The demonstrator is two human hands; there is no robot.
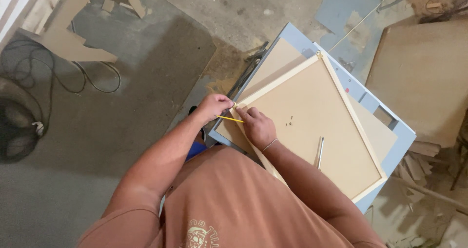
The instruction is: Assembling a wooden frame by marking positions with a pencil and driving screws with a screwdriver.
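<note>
A wooden frame [358, 126] with a brown backing board [317, 106] lies tilted on a grey-blue work table [404, 131]. My left hand [214, 106] is closed at the frame's near left corner, pinching something small there. My right hand [258, 126] rests on that same corner and holds a thin yellow pencil-like stick [229, 118] pointing left across to the left hand. A few small dark screws or nails [289, 123] lie loose on the board. A slim metal tool [320, 153] lies on the board beside my right forearm.
A large brown board [424, 77] leans at the right. Wood scraps [419, 167] litter the floor by the table's right side. Black cables [53, 72] coil on the concrete floor at the left, near cut board pieces [73, 38].
</note>
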